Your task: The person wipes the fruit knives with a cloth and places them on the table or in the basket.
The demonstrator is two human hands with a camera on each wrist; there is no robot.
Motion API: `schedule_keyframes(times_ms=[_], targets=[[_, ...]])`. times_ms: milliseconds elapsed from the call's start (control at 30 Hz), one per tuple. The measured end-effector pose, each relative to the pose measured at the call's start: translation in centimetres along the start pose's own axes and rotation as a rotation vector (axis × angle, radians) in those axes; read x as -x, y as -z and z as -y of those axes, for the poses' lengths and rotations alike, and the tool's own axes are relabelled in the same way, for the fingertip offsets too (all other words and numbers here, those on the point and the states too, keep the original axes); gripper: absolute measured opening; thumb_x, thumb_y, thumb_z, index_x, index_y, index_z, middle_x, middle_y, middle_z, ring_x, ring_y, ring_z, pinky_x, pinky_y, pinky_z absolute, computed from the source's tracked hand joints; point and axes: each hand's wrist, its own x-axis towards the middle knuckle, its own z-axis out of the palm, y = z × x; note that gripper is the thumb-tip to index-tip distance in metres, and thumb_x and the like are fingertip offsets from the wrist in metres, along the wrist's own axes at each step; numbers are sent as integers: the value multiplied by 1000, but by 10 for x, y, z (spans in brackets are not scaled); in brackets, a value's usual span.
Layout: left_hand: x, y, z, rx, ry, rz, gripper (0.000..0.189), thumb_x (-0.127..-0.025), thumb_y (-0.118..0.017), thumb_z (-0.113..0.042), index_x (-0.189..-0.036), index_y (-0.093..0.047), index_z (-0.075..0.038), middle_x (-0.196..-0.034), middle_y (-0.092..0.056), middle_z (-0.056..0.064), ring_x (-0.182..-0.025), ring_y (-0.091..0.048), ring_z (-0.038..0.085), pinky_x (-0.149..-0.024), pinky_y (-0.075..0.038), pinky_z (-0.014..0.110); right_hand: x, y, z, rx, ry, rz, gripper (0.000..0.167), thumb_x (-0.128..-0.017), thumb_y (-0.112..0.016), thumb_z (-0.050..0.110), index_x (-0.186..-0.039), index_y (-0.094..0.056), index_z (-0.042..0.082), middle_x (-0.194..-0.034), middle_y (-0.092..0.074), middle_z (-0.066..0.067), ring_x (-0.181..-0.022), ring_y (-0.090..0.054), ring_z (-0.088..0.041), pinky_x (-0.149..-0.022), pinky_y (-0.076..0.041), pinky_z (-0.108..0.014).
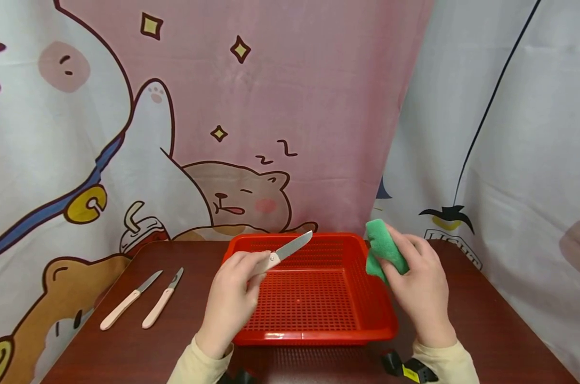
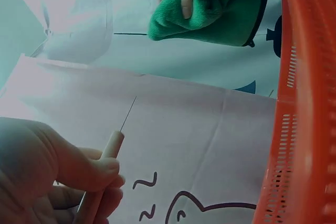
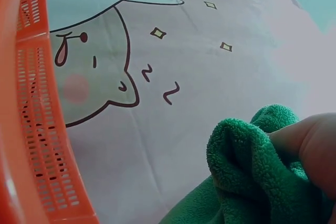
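Observation:
My left hand grips a small knife by its pale handle, its blade pointing up and right above a red basket. In the left wrist view the knife's handle sits between thumb and fingers, the blade seen nearly edge-on. Beyond the basket's right side, my right hand holds a folded green cloth between thumb and fingers. The right wrist view shows the bunched cloth close up, with the thumb pressed into it. Knife and cloth are apart.
Two more knives with pale handles, one farther left and one nearer the basket, lie on the dark brown table. A printed cartoon curtain hangs behind the table.

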Motion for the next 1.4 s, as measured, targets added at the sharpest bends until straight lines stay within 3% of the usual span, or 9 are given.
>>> schedule_keyframes(times_ms=[233, 367, 500, 667, 900, 1067, 1167, 1400], targets=[[-21, 10, 0, 44, -64, 84, 47, -71, -81, 12, -111, -72, -10, -100, -67, 1, -90, -62, 17, -78, -52, 35, 2, -1, -4, 10, -7, 12, 64, -75, -82, -2, -133, -65, 19, -111, -61, -15, -98, -55, -34, -74, -44, -52], [-41, 11, -3, 54, -89, 166, 42, -74, -80, 10, -110, -72, -11, -98, -68, 1, -89, -62, 17, -77, -53, 35, 3, -1, -5, 4, -14, 24, 65, -76, -81, -1, -134, -64, 19, -112, -61, -15, -99, -55, -34, -74, -44, -53], [-60, 3, 1, 64, -105, 280, 36, -78, -79, 6, -109, -72, -11, -100, -68, 1, -90, -63, 19, -79, -53, 38, 3, -1, -6, 4, -25, 24, 64, -76, -82, -1, -134, -64, 18, -112, -60, -16, -99, -55, -35, -75, -45, -54], [-75, -19, 14, 87, -93, 472, 31, -82, -77, 2, -108, -71, -14, -102, -68, 0, -93, -64, 19, -82, -52, 39, 3, 1, -7, 5, -40, 17, 63, -76, -81, -1, -134, -64, 17, -114, -60, -17, -100, -54, -36, -74, -45, -54], [-78, -61, 43, 96, -81, 686, 28, -88, -71, 1, -111, -71, -16, -107, -67, -2, -99, -62, 16, -89, -51, 35, 3, 1, -8, 10, -46, 30, 62, -77, -81, 0, -134, -64, 17, -114, -60, -17, -100, -55, -35, -75, -45, -54], [-77, -90, 66, 12, -116, 756, 25, -91, -68, 0, -110, -73, -16, -105, -68, -2, -99, -63, 17, -91, -50, 35, 3, 2, -13, 20, -50, 52, 63, -77, -81, 1, -135, -63, 18, -114, -59, -17, -100, -54, -36, -75, -46, -55], [-74, -105, 75, -30, -98, 798, 24, -91, -68, -1, -109, -74, -16, -103, -68, -3, -96, -63, 16, -90, -50, 34, 3, 2, -18, 28, -55, 62, 63, -77, -81, 2, -136, -63, 18, -115, -59, -17, -100, -54, -36, -76, -45, -56], [-64, -126, 77, -97, -46, 865, 23, -90, -70, -4, -110, -74, -15, -103, -68, -2, -92, -62, 17, -91, -50, 35, 1, 6, -27, 44, -71, 66, 63, -78, -81, 3, -136, -62, 18, -116, -59, -18, -100, -54, -39, -76, -45, -58]])
